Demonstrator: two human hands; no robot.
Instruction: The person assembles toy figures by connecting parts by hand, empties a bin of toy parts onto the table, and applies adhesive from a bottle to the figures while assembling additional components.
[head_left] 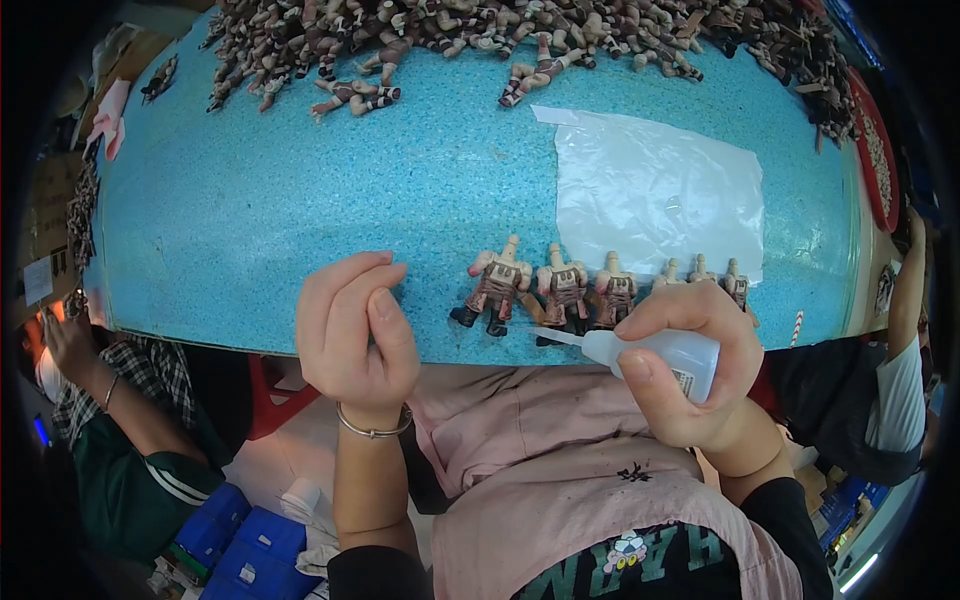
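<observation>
- Being gripped by the closed fingers of the right hand [738, 372] is a translucent squeeze bottle [655, 360], its slim nozzle [558, 336] aimed between nine and ten o'clock.
- The nozzle tip is held near the feet of the first figurine [498, 285], which is placed close to the view's centre.
- From there, a row of figurines [563, 288] with neck pegs is laid toward three o'clock on the blue counter [230, 190], partly hidden by the right hand.
- The left hand [352, 335] is held between eight and nine o'clock, its fingers curled; whether anything is enclosed cannot be told.
- A whitish plastic sheet [660, 190] is spread at two o'clock.
- Figurine bodies are heaped in a pile [450, 28] at twelve o'clock.
</observation>
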